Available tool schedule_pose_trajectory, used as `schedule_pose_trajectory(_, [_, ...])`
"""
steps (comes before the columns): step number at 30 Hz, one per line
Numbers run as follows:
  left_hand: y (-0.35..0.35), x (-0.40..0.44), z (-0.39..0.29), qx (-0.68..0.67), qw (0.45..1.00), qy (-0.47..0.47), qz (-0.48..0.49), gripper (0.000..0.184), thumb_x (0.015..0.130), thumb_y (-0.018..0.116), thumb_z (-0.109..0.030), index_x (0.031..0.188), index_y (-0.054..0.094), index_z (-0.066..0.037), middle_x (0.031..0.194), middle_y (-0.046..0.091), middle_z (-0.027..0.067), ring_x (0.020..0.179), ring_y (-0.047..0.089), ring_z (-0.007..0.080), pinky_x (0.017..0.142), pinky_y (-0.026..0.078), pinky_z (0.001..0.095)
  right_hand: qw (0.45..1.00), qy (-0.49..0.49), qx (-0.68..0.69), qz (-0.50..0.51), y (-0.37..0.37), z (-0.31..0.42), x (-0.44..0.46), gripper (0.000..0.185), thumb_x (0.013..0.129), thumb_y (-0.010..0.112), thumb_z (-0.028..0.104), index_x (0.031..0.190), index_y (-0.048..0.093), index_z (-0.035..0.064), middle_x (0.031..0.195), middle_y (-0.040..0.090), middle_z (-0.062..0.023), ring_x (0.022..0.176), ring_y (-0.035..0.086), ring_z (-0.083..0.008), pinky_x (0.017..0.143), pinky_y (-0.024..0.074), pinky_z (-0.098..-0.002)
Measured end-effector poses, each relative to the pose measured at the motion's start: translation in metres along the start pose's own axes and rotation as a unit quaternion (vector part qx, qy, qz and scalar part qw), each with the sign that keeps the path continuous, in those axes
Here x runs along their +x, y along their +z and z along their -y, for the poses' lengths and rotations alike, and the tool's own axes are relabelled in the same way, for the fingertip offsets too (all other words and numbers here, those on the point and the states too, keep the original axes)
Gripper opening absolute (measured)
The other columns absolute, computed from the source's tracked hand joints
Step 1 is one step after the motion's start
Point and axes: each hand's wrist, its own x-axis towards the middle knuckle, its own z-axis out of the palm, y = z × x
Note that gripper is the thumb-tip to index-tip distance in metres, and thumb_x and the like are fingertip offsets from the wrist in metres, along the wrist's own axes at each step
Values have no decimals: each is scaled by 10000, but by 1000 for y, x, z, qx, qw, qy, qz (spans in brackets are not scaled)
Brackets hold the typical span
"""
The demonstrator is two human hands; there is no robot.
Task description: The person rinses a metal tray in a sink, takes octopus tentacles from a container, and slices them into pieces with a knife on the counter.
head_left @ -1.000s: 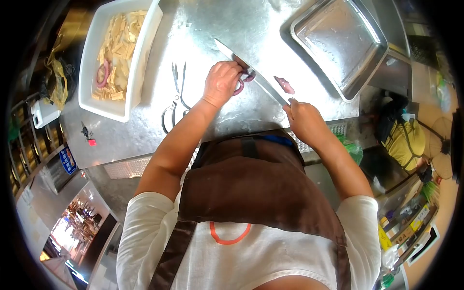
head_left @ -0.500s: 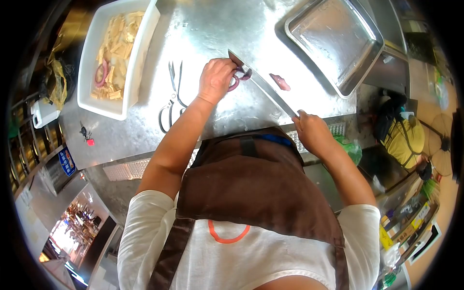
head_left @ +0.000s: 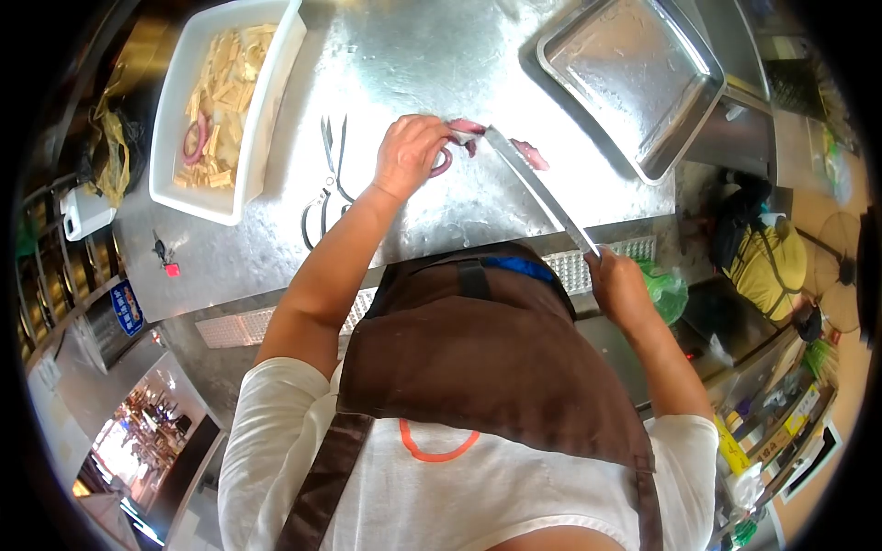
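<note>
My left hand [head_left: 410, 154] presses a curled, purplish-pink piece of meat [head_left: 445, 165] against the steel table; the fingers hide part of it. Darker, ragged meat sticks out past the fingertips. In my right hand [head_left: 617, 283] is the handle of a long knife [head_left: 531, 180], its blade slanting up and left across the table edge. The blade tip sits just right of the held meat. A separate pink scrap [head_left: 529, 154] lies beside the blade on its far side. Scissors [head_left: 329, 179] rest left of my left forearm, handles toward me.
A white tub [head_left: 251, 174] at the left holds pale yellowish strips and a pink ring-shaped piece. To the right stands a metal tray [head_left: 549, 53]. Keys with a red tag [head_left: 171, 269] lie on the steel table [head_left: 220, 275] near its front left.
The knife has drawn back toward me and to the right, away from the held meat. More of the meat's cut end shows. My left hand has barely shifted.
</note>
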Motion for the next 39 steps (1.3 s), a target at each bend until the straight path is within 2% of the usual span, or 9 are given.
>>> schedule_pose_trajectory(6, [-14,-12,-8,-3,1000,12,8,205,751,653,-3,949,625,-50,1058,599,85,1016,551,283,900,427,370,993,28,63,-98,7,5,-8,146,884,579,104,912,622,-33,728,616,-251,677,604,-421,592,484,-466])
schedule_pose_trajectory(9, [-19,-28,-3,-18,978,-172,-120,410,739,699,-74,1098,509,-22,1159,502,179,1087,483,344,925,408,404,994,42,68,-74,2,14,-9,149,875,595,102,923,638,-33,775,632,-237,707,614,-410,613,495,-446])
schedule_pose_trajectory(15, [-31,-39,-26,47,972,-230,-11,464,730,749,-226,1109,545,-53,1091,560,120,1044,511,296,897,386,406,996,-19,62,-63,4,24,12,152,874,599,110,947,651,-12,825,641,-237,735,625,-405,640,509,-432])
schedule_pose_trajectory(20, [-27,-35,-32,58,964,-260,9,432,740,710,-140,1128,543,-49,1044,575,116,991,517,306,851,397,420,996,-29,45,-74,10,17,25,169,889,587,124,920,629,-37,784,624,-247,721,612,-415,617,483,-438])
schedule_pose_trajectory(26, [-28,-40,-24,47,968,-241,40,399,704,684,-67,1087,573,-51,1031,560,109,987,514,303,866,392,415,995,17,39,-87,4,12,41,217,915,555,143,924,615,-64,751,616,-263,708,611,-421,607,465,-425])
schedule_pose_trajectory(29, [-35,-30,-35,44,973,-217,-57,392,700,693,-42,1076,589,-73,1033,585,93,987,540,308,897,406,423,993,33,62,-91,1,20,42,227,922,543,147,925,611,-70,741,616,-260,698,612,-420,603,465,-411])
schedule_pose_trajectory(31, [-38,-25,-36,6,998,-57,-6,368,690,700,-14,1041,607,-75,1024,589,74,997,554,289,890,420,402,991,7,91,-102,0,33,36,180,902,566,139,893,632,-28,710,597,-266,689,595,-436,596,472,-460])
schedule_pose_trajectory(34, [-20,-28,-24,-4,1000,-7,-8,313,692,702,-4,986,625,-80,1019,591,63,988,565,267,858,434,385,994,-15,81,-70,9,43,29,175,893,583,151,916,636,-14,740,609,-256,697,601,-435,606,480,-467])
schedule_pose_trajectory(39, [-11,-26,-18,-11,1000,-17,-17,246,693,701,-3,919,630,-71,960,601,60,935,576,259,807,451,369,996,-44,58,-57,25,52,28,204,888,586,162,978,637,-13,807,643,-245,711,633,-398,636,508,-456])
